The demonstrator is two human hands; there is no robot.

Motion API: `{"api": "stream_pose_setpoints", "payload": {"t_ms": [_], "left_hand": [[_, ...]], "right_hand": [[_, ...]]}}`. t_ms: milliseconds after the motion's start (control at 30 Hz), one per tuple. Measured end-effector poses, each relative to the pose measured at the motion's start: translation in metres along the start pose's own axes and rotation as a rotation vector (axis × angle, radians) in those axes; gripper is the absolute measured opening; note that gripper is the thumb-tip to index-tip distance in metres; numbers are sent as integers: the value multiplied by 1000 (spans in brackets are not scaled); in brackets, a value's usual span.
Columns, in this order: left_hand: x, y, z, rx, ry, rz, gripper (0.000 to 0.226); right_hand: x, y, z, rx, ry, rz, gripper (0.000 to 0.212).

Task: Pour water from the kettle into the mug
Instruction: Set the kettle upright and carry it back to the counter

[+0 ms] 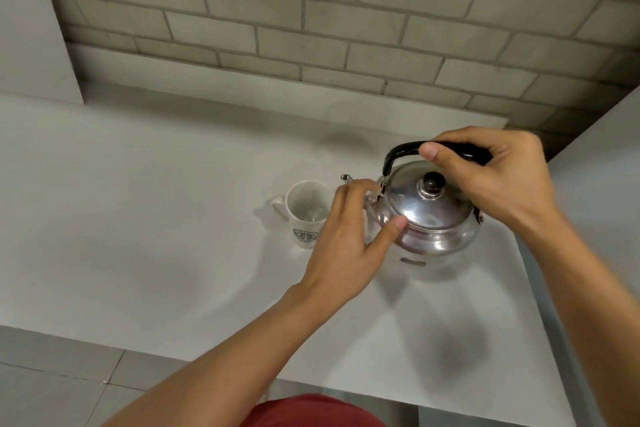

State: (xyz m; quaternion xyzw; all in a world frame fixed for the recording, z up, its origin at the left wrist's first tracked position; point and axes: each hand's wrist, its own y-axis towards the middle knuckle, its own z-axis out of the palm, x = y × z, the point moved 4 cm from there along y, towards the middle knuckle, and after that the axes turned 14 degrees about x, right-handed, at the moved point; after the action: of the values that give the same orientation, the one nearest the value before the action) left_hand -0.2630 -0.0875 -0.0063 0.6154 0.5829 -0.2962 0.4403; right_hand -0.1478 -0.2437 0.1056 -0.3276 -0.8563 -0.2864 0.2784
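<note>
A shiny steel kettle (433, 218) with a black knob on its lid and a black arched handle stands on the white counter (156, 218). My right hand (498, 177) is closed around the handle from above. My left hand (349, 239) rests against the kettle's left side, thumb on the body, fingers near the spout, whose tip peeks out above them. A white mug (306, 211) with a dark emblem stands upright just left of the kettle, handle to the left, touching neither hand. It looks empty.
A pale brick wall (311, 28) rises behind the counter. A white panel (31, 28) stands at the far left and another white surface (595, 184) at the right. The counter's front edge runs near my body, with grey floor tiles below.
</note>
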Motion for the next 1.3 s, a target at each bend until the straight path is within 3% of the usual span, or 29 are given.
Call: {"api": "stream_pose_setpoints", "payload": {"t_ms": [67,167,367,633,733,967,1133,1300], "left_hand": [[-7,12,-6,-19,20,-8,52],[-20,40,-9,80,85,-12,57],[-31,75,-4,165,199,-4,30],[-25,119,-3,87,212,-54,22],[-17,141,-10,45,245,-63,22],[14,201,-19,23,288,-113,24],[42,247,-21,65,208,-214,27],[67,275,-17,117,306,-297,29]], "right_hand": [[-10,-6,-4,-53,64,12,7],[-20,-13,-7,-96,110,2,7],[-47,-19,-8,-112,146,33,8],[-110,-15,-27,-74,203,166,43],[-136,-8,-23,-42,276,199,39],[-175,45,-2,-74,158,208,30],[-212,92,13,-109,80,262,24],[-241,116,31,-87,94,313,26]]}}
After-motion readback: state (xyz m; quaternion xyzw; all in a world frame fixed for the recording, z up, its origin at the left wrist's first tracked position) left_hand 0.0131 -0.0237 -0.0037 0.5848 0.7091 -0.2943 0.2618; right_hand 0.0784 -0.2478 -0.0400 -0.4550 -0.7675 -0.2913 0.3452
